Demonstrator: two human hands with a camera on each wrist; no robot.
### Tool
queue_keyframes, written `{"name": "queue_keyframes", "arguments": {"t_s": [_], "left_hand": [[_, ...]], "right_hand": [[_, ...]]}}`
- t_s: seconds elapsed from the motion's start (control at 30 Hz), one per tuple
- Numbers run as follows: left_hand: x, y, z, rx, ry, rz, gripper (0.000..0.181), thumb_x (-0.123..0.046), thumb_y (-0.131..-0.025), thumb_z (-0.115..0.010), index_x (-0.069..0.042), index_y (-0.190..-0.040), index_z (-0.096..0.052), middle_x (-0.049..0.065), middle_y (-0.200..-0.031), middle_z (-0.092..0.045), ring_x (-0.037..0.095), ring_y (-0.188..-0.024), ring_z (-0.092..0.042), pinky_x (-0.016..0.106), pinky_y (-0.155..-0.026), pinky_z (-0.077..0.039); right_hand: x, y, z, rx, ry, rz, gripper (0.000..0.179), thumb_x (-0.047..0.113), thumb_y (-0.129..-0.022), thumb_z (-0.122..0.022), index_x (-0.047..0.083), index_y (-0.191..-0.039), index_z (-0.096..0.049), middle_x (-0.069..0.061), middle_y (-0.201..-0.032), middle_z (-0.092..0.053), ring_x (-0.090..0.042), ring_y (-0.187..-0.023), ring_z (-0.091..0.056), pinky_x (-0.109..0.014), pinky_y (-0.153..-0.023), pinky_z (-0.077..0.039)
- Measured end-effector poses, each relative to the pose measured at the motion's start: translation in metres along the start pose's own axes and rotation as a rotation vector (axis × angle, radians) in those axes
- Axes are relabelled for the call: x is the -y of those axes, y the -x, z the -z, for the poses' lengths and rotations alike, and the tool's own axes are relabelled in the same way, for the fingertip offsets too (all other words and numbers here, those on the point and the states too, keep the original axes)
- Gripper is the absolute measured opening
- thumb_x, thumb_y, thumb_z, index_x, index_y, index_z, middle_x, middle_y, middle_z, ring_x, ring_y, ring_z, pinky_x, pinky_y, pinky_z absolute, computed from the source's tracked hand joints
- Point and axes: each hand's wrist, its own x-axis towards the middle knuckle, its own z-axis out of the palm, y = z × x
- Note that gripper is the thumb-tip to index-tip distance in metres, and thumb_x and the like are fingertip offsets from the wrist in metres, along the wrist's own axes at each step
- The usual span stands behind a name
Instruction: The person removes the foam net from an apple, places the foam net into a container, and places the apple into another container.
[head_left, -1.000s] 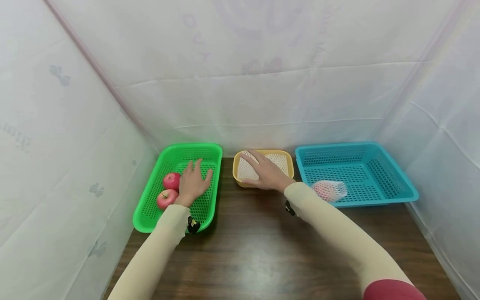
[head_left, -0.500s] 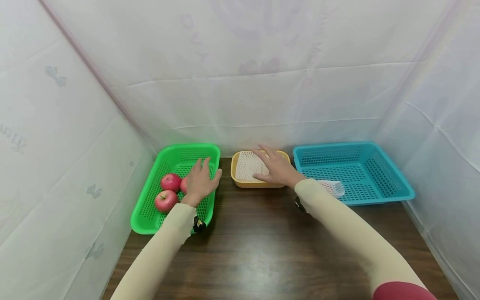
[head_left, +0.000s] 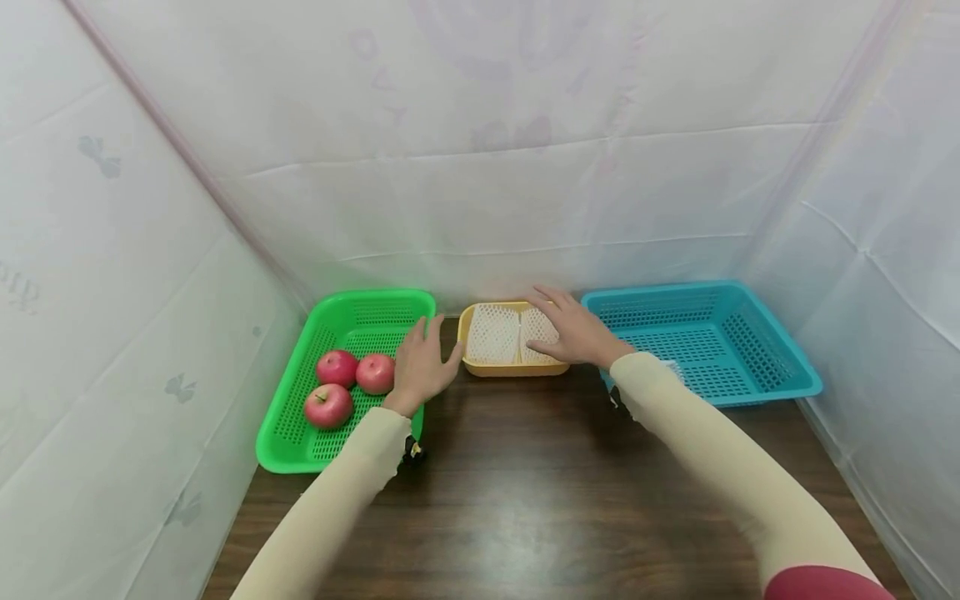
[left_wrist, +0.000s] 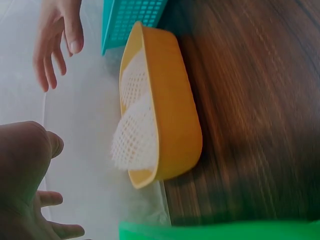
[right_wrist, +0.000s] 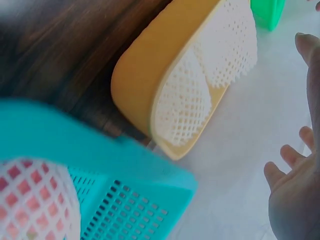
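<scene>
My left hand (head_left: 423,367) hovers over the right rim of the green basket (head_left: 264,446), fingers spread and nothing in it. Left of it, three red apples (head_left: 328,407) lie in that basket. My right hand (head_left: 576,333), also spread and holding nothing, is above the right end of a small yellow tub (head_left: 517,371). Two stacks of white foam fruit nets (head_left: 493,333) lie side by side in the tub. An apple in a foam net (right_wrist: 37,202) sits in the blue basket (head_left: 806,387); in the head view my right sleeve hides most of it.
The baskets and tub stand in a row on a dark wooden table (head_left: 510,492), against a white curtain (head_left: 465,200) at the back. Similar curtain walls close off the left and right sides.
Both hands have moved right: the left from over the apples to the basket's right rim, uncovering one apple, the right from the tub's left part to its right end.
</scene>
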Motion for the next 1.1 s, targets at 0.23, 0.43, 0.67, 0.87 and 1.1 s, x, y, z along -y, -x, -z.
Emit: {"name": "queue_keyframes", "arguments": {"t_s": [0.23,0.43,0.67,0.87,1.1], "left_hand": [[-0.017,0.000,-0.012,-0.035,0.042,-0.051,0.067,-0.042,-0.104,-0.054,-0.005,-0.157,-0.036,0.028,-0.160,-0.031,0.044,-0.147,-0.031,0.060,-0.119,-0.026],[-0.030,0.001,-0.027,-0.090,0.072,-0.116,0.068,-0.039,-0.102,-0.059,-0.006,-0.157,-0.037,0.029,-0.157,-0.036,0.043,-0.145,-0.036,0.057,-0.118,-0.030],[-0.050,0.005,-0.041,-0.079,0.137,-0.179,0.064,-0.038,-0.102,-0.060,-0.004,-0.153,-0.040,0.026,-0.157,-0.037,0.043,-0.146,-0.035,0.059,-0.118,-0.028],[-0.067,0.008,-0.048,-0.059,0.165,-0.201,0.063,-0.036,-0.102,-0.062,-0.005,-0.153,-0.042,0.025,-0.157,-0.038,0.040,-0.147,-0.034,0.058,-0.119,-0.027],[-0.077,0.008,-0.061,-0.083,0.181,-0.262,0.064,-0.036,-0.101,-0.063,-0.003,-0.152,-0.043,0.026,-0.154,-0.042,0.039,-0.144,-0.039,0.054,-0.119,-0.030]], "right_hand": [[-0.011,0.005,0.008,0.026,0.004,-0.025,0.083,0.046,-0.096,-0.070,0.028,-0.163,-0.026,-0.014,-0.168,-0.021,-0.038,-0.152,-0.024,-0.065,-0.112,-0.034],[-0.020,0.013,0.012,0.037,0.027,-0.048,0.079,0.045,-0.098,-0.067,0.023,-0.163,-0.028,-0.018,-0.167,-0.022,-0.042,-0.150,-0.027,-0.066,-0.111,-0.035],[-0.032,0.020,0.017,0.008,0.047,-0.097,0.066,0.032,-0.098,-0.068,0.012,-0.155,-0.042,-0.019,-0.160,-0.033,-0.041,-0.146,-0.033,-0.062,-0.110,-0.039],[-0.038,0.027,0.020,0.046,0.018,-0.160,0.046,0.029,-0.100,-0.065,0.009,-0.140,-0.056,-0.017,-0.142,-0.048,-0.036,-0.129,-0.048,-0.058,-0.100,-0.047],[-0.046,0.034,0.021,0.079,0.008,-0.195,0.030,0.026,-0.100,-0.064,0.009,-0.126,-0.063,-0.015,-0.126,-0.059,-0.033,-0.114,-0.057,-0.054,-0.091,-0.051]]}}
